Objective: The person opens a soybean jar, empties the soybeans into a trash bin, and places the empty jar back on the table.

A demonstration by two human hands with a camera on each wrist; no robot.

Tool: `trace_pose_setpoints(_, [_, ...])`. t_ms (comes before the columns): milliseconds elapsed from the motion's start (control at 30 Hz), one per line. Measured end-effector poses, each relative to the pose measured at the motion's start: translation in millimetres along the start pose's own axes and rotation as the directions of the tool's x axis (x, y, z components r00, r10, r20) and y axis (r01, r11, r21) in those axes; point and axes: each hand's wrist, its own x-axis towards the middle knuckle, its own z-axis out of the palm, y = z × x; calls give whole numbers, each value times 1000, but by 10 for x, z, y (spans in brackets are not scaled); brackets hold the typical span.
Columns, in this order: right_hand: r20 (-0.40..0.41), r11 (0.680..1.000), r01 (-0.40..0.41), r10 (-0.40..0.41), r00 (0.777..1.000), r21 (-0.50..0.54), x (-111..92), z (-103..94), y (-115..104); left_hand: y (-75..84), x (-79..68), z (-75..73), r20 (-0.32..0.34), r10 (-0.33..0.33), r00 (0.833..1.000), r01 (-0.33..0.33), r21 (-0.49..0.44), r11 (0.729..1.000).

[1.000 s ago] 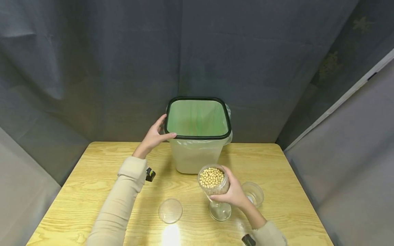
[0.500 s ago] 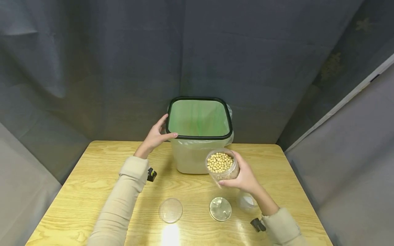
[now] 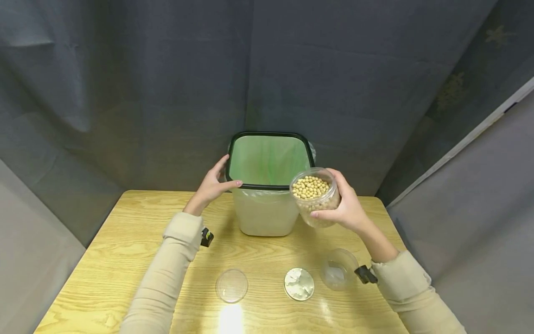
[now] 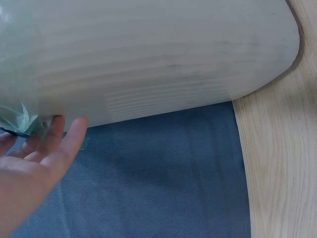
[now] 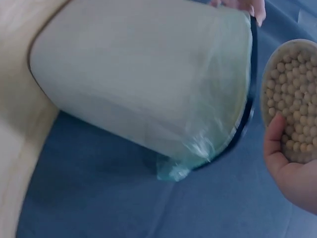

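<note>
A whitish trash can (image 3: 263, 215) with a black rim stands at the table's back edge, lined with a green plastic bag (image 3: 267, 157). My left hand (image 3: 208, 186) holds its front left corner, thumb on the rim and fingers along the left side. In the left wrist view, those fingers (image 4: 52, 141) lie against the outer wall beneath the rim. My right hand (image 3: 346, 208) grips a clear plastic jar (image 3: 319, 217), tilted slightly left and lifted beside the can's front right corner. Soybeans (image 3: 310, 187) fill it nearly to the top; they also show in the right wrist view.
On the wooden table (image 3: 167, 260) lie a clear round lid (image 3: 232, 286) and a silvery disc (image 3: 299, 284). Another clear round container (image 3: 335, 276) sits under my right forearm. Dark cloth (image 3: 187, 102) hangs behind the can.
My right hand has carried the jar of soybeans away from me and to the right, up to the trash can's front right corner. My left hand keeps its hold on the can.
</note>
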Motion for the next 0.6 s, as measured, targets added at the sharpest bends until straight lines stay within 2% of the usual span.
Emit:
trace_pose_setpoints(167, [5,998,-30,30,1000,-61,180,-151,-77,185,-88,-3,23,-13,1000,13,-15,1000])
trace_pose_setpoints(433, [42,990,-62,68,997,-124,475,-302,-140,-66,22,-21,6,-16,1000,16,-4,1000])
trace_pose_setpoints(600, [64,981,-86,98,993,-176,644,-345,-160,-96,15,-19,-6,-4,1000,4,15,1000])
